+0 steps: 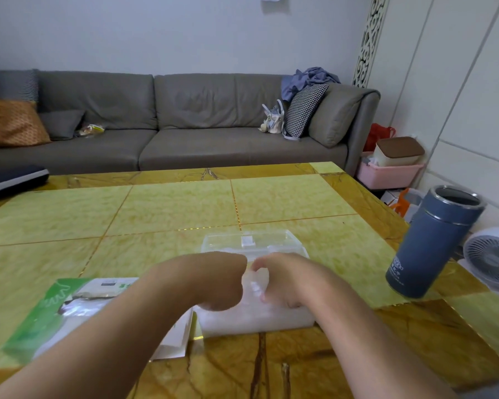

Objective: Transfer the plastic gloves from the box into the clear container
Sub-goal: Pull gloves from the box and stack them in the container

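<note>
The clear container (pixel 213 326) sits on the table just in front of me, its lid (pixel 251 243) tipped open at the back. A wad of translucent plastic gloves (pixel 257 308) fills it. My left hand (pixel 213 280) is curled into a fist and pushes down into the gloves on the container's left side. My right hand (pixel 283 279) has its fingers curled into the gloves on the right side. The green and white glove box (pixel 69 309) lies flat to the left, partly under my left forearm, its opening showing crumpled plastic.
A tall blue-grey flask (pixel 432 243) with no lid stands at the table's right edge. A grey sofa (pixel 185 131) runs behind the table. A small white fan (pixel 493 257) and a pink bin (pixel 389 174) sit on the floor at right.
</note>
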A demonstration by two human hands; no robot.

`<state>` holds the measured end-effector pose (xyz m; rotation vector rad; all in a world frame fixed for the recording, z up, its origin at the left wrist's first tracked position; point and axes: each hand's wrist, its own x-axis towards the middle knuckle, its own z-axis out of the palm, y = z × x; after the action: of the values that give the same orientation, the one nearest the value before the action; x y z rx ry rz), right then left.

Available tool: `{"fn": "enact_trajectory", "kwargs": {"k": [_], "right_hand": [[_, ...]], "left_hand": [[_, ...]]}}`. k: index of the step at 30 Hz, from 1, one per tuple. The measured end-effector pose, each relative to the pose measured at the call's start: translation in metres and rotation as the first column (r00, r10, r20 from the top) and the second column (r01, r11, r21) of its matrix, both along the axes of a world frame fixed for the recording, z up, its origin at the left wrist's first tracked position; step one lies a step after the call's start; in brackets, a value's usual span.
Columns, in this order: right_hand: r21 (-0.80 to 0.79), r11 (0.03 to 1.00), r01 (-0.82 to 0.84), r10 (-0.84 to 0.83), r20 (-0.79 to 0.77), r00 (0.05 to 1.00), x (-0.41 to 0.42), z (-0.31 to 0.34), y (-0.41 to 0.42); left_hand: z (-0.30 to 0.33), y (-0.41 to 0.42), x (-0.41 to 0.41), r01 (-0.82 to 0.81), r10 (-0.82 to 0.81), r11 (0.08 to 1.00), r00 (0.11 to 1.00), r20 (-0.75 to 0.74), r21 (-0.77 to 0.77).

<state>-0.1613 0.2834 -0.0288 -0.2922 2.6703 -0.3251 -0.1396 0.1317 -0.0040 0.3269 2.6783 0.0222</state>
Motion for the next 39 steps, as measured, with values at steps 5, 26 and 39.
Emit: {"fn": "enact_trajectory", "kwargs": {"k": [5, 26, 39], "right_hand": [[-0.046, 0.997, 0.067, -0.076, -0.221, 0.972, 0.018, 0.008, 0.006], [-0.407, 0.818, -0.405, 0.238, -0.401, 0.885, 0.06, -0.032, -0.192], [-0.953, 0.302, 0.031, -0.073, 0.009, 0.997, 0.047, 0.006, -0.174]], "left_hand": [[0.007, -0.023, 0.028, 0.001, 0.114, 0.925, 0.953, -0.281, 0.379], [-0.049, -0.196, 0.082, -0.388, 0.661, 0.616, 0.728, -0.182, 0.686], [-0.049, -0.2, 0.085, -0.444, 0.651, 0.659, 0.74, -0.166, 0.607]]}}
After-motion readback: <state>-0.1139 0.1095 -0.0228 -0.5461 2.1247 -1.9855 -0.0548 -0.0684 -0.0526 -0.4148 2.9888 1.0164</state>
